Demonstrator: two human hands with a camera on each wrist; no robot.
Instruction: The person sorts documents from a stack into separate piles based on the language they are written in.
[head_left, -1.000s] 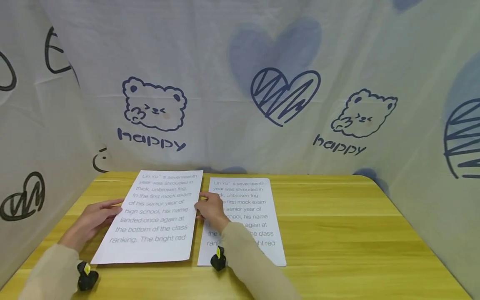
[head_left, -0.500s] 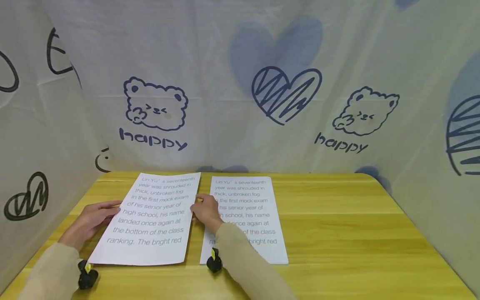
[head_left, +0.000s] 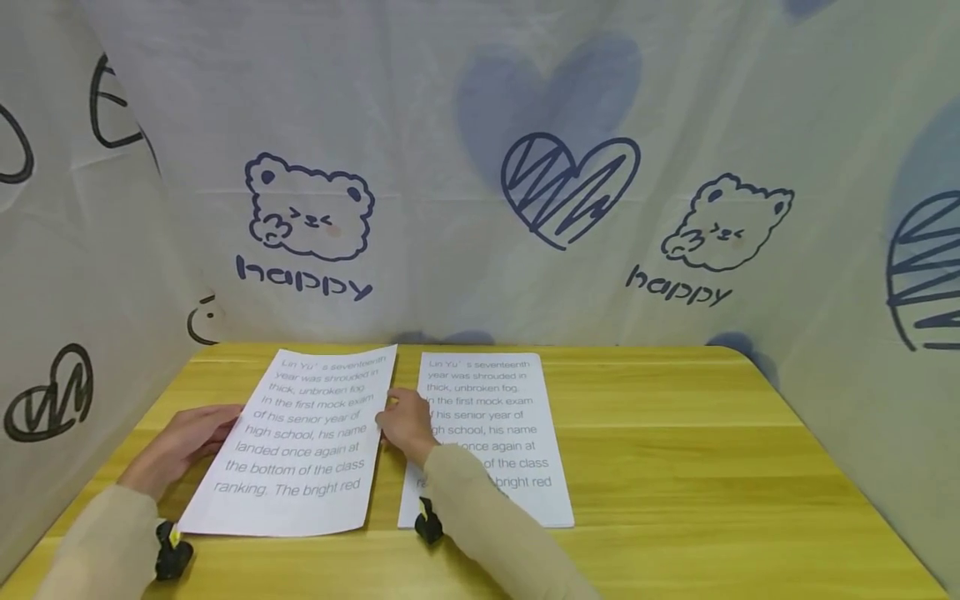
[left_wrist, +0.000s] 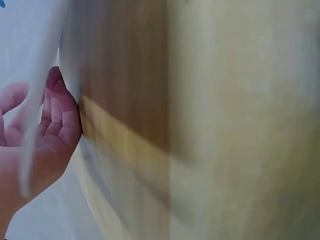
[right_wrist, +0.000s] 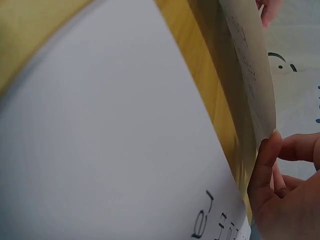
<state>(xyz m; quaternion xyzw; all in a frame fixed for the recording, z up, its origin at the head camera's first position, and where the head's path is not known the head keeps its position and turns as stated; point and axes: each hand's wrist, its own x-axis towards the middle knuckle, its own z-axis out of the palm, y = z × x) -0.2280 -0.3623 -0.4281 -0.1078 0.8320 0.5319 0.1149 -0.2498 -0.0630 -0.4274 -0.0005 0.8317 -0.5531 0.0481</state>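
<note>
A person's right hand, in a beige sleeve, pinches the right edge of a white rectangular paper sheet printed with grey text between thumb and finger, as the right wrist view shows closely. The left hand, in a matching beige sleeve, is at the opposite edge, its fingers loosely extended and the thumb standing apart from them; the left wrist view catches the sheet edge-on before the palm. Whether the thumb presses the paper cannot be told.

The held sheet is on the left part of a yellow wood-grain tabletop, tilted, with its top right corner raised and its lower edge bowed. Whether any edge touches the wood is unclear.

Just beside it, to the right, white rectangular paper with the same printed lines lies flat, partly covered by the right hand and forearm. A small black device with a yellow mark sits at the right wrist, and a similar black device at the left. Behind hangs a pale fabric curtain bearing blue hearts, bear faces and the word "happy".
</note>
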